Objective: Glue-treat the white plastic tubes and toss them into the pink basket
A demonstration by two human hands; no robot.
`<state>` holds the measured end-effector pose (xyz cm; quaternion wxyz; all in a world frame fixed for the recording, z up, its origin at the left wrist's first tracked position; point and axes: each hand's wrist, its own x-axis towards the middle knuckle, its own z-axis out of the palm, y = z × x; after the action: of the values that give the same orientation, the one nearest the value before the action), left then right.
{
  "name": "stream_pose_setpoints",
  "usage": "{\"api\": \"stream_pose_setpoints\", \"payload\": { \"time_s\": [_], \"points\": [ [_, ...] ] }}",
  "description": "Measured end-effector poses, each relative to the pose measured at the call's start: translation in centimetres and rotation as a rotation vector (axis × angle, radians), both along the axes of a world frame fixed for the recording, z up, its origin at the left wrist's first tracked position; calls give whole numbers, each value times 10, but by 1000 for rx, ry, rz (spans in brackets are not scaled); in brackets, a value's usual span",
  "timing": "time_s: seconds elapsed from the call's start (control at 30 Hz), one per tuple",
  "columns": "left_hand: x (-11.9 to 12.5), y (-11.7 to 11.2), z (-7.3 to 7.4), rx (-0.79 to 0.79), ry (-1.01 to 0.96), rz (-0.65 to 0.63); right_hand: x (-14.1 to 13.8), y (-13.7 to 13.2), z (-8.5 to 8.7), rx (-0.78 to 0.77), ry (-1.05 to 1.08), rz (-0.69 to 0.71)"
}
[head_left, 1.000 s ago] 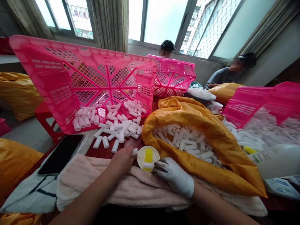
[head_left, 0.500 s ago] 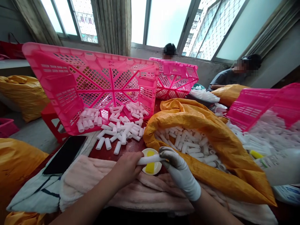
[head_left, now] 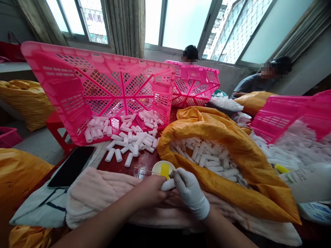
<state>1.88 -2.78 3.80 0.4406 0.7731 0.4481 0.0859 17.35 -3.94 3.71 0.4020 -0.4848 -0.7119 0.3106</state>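
My left hand (head_left: 152,189), bare, is closed around a short white tube (head_left: 168,185) over the pink cloth. My right hand (head_left: 190,189), in a white glove, is pinched shut just above the tube's right end. A thin, light stick (head_left: 143,169) points left across a small pale dish (head_left: 156,168) with a yellow piece (head_left: 164,169) in it. It lines up with the right fingertips, which appear to hold it; part of its length is hard to make out. Beyond the hands, many loose white tubes (head_left: 136,148) lie on the dark red table (head_left: 113,168).
A pink basket (head_left: 124,100) stands tipped on its side behind the tubes. An orange sack (head_left: 232,137) of white tubes lies open at right. The pink cloth (head_left: 103,196) covers the front edge; a phone (head_left: 72,167) lies left. Two people sit beyond.
Both hands have moved slightly left and down, with the tube lower and less of it showing. The thin stick has come into sight, and the dish is less covered.
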Motion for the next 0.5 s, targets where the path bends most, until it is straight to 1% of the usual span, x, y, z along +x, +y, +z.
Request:
{"api": "stream_pose_setpoints", "payload": {
  "time_s": [0.07, 0.13, 0.17, 0.2, 0.23, 0.27, 0.3, 0.37, 0.4, 0.43, 0.47, 0.5],
  "points": [
    [-4, -1, 0, -242, -166, -84, 2, -8, 3, 56, -33, 20],
    [-5, -2, -2, -469, -289, -159, 5, -15, 6, 114, -54, 9],
    [-5, -4, -3, -552, -327, -189, 6, -17, 7, 125, -56, 5],
    [-5, -5, -3, -588, -342, -203, 7, -17, 8, 113, -51, 9],
    [-4, -7, -3, -554, -331, -190, 8, -16, 9, 80, -38, 13],
    [-2, -8, -2, -441, -290, -146, 9, -14, 9, 35, -17, 7],
    [0, -10, 0, -266, -216, -80, 10, -11, 8, -19, 15, -10],
    [3, -13, 4, 119, -4, 45, 10, -5, 5, -127, 106, -75],
    [4, -14, 5, 253, 100, 71, 9, -3, 3, -171, 154, -112],
    [5, -16, 7, 328, 182, 74, 8, -1, 1, -203, 195, -139],
    [6, -17, 7, 349, 234, 58, 7, -1, -1, -220, 225, -152],
    [6, -17, 8, 331, 251, 38, 6, -2, -3, -224, 242, -152]
  ]
}}
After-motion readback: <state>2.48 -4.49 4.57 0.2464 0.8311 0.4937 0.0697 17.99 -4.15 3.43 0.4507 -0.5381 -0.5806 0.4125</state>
